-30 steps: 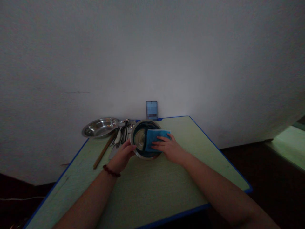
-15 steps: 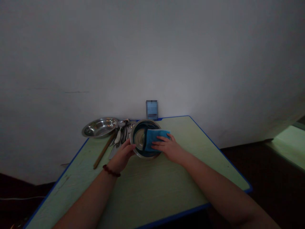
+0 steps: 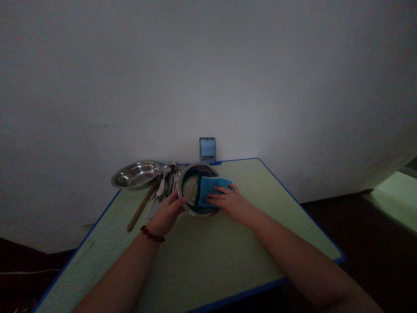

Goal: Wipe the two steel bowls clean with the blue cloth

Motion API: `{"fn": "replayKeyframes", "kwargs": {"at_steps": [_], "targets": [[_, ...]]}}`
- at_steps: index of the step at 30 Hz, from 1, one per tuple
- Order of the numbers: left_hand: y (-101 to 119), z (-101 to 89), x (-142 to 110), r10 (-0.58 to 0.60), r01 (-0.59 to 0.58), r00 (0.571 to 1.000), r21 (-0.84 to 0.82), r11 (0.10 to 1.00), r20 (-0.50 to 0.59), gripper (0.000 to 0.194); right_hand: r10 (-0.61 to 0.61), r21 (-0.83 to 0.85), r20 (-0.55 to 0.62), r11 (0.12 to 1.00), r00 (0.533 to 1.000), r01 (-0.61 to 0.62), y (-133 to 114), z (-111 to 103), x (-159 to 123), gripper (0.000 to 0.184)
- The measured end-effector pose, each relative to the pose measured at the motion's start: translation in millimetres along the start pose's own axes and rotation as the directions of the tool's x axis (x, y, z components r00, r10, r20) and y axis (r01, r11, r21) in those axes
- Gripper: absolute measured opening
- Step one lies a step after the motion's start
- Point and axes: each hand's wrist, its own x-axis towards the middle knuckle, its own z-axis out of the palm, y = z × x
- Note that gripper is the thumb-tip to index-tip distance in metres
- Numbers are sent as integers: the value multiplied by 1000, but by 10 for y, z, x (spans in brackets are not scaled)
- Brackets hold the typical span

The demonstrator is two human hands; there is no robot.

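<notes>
A round metal bowl (image 3: 190,191) is tilted toward me over the table. My left hand (image 3: 169,211), a dark red beaded bracelet at its wrist, grips the bowl's left rim with the thumb on the inside edge. A folded blue cloth (image 3: 206,191) lies partly inside the bowl and over its right rim. My right hand (image 3: 228,200) holds this cloth against the rim, fingers spread across its face and the thumb hidden. Whether the bowl's underside touches the table is hidden.
Left of the bowl lies a pile of metal cutlery (image 3: 167,182), with wooden chopsticks (image 3: 141,211) beside it. An oval metal dish (image 3: 137,174) stands at the back left edge. A phone-like device (image 3: 207,150) leans on the wall behind the blue-edged, pale green table (image 3: 260,191).
</notes>
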Motion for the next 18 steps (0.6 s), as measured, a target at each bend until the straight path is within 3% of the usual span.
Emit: {"fn": "replayKeyframes", "kwargs": {"at_steps": [18], "targets": [[28, 48, -27, 54, -55, 998, 20, 998, 19, 41, 20, 23, -22, 1000, 1000, -19, -6, 56, 12, 42]]}}
